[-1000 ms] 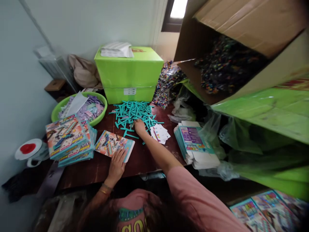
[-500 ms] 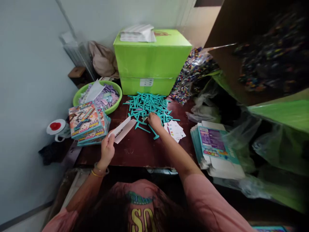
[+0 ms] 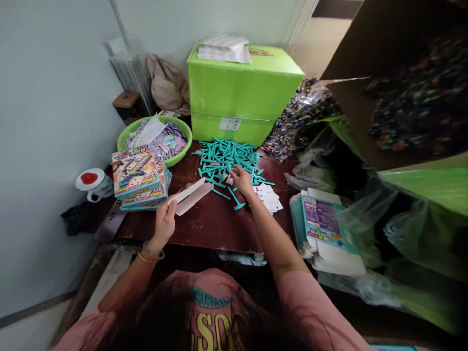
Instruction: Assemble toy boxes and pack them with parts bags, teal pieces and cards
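My left hand [image 3: 165, 222] is closed on an opened white carton [image 3: 195, 197], whose flaps point up and to the right. At the near edge of a heap of turquoise T-shaped sticks [image 3: 230, 156] is my right hand [image 3: 241, 180]. Its fingers are bent over a small pale packet [image 3: 229, 179]; whether they grip it cannot be made out. Just right of that wrist lie printed white cards [image 3: 268, 197]. One turquoise stick [image 3: 239, 205] lies apart, below my right hand.
Boxed kits [image 3: 139, 178] are stacked at the left, before a green basket [image 3: 188, 141] of small packets. A big green box [image 3: 241, 92] stands behind the heap. Flattened cartons [image 3: 323, 219] lie at the right. A lidded cup [image 3: 93, 183] is far left.
The whole view has shifted slightly. My right hand has lifted a little from the sticks, with a small pale packet now showing by its fingers. My left hand still holds the carton.
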`<state>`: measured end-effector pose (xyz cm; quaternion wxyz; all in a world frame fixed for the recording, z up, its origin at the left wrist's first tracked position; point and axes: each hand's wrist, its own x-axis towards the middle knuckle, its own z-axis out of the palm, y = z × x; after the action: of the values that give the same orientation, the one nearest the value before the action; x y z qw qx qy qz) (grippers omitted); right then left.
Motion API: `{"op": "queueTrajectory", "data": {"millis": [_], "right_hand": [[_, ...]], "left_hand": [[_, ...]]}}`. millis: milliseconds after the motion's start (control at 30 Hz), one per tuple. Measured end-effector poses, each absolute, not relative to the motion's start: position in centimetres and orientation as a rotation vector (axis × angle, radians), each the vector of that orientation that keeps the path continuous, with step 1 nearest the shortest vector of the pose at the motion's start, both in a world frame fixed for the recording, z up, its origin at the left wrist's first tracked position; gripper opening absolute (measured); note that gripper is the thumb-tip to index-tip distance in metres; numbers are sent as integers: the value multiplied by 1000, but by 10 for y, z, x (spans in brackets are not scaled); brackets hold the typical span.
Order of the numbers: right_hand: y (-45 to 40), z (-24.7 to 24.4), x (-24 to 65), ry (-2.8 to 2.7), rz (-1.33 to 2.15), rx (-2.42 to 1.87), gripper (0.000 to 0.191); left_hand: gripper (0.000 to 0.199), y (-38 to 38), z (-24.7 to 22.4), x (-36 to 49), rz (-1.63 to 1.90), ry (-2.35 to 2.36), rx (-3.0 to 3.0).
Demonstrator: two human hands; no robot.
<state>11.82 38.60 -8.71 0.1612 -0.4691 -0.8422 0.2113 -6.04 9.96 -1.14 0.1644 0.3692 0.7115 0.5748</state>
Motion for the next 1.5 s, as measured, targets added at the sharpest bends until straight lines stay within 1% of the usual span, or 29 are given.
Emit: {"op": "queueTrajectory", "data": {"millis": [67,200,367,467,533,600,700,767,833,933,1000,1067,1133,1200,1267,1333,1433,1500], "right_hand": [[388,-86,113,-2443,620,-1368,39],[378,-93,103,-2530,520,-1477,25],[365,-96,107,-2577,509,-1441,28],[360,-83,116,-2569,509,-1413,25],[352,-66,124,-2541,505,-1376,22],[335,-42,131,-2395,551,-1235,20],[293,-5,127,-2189,701,-856,19],[260,11,111,-2292,711,-644,16],[234,15,87,-2451,602,-533,12],[224,3,64,-2439,579,-429,18],[236,-10,70,-2312,623,-443,21],[259,-24,94,-2192,676,-517,22],[291,-38,128,-2127,725,-658,21],[332,-49,166,-2084,786,-915,20],[379,-57,202,-2017,827,-1188,19],[427,-61,233,-1929,833,-1374,20],[495,-59,262,-1764,796,-1520,35],[535,-53,270,-1622,791,-1591,50]], "left_hand": [[53,101,-11,-59,1644,2021,1047],[56,104,-7,-56,1646,2011,1043],[57,106,-6,-59,1642,1993,1036],[54,106,-6,-62,1637,2008,1043],[53,106,-5,-63,1630,2003,1032],[52,107,-4,-63,1645,1988,1017],[51,111,-2,-60,1678,1978,1013],[51,116,-1,-57,1677,1954,1041],[49,120,0,-55,1666,1929,1105],[47,124,0,-56,1667,1982,1173],[45,124,-5,-60,1643,2049,1219],[41,122,-18,-62,1570,2056,1383],[38,120,-40,-61,1444,2000,1686],[40,117,-68,-58,1240,1940,2032],[48,114,-99,-53,998,1946,2290],[62,112,-124,-47,849,1978,2414],[85,111,-146,-37,863,2041,2382],[90,115,-153,-30,1004,2002,2306]]}}
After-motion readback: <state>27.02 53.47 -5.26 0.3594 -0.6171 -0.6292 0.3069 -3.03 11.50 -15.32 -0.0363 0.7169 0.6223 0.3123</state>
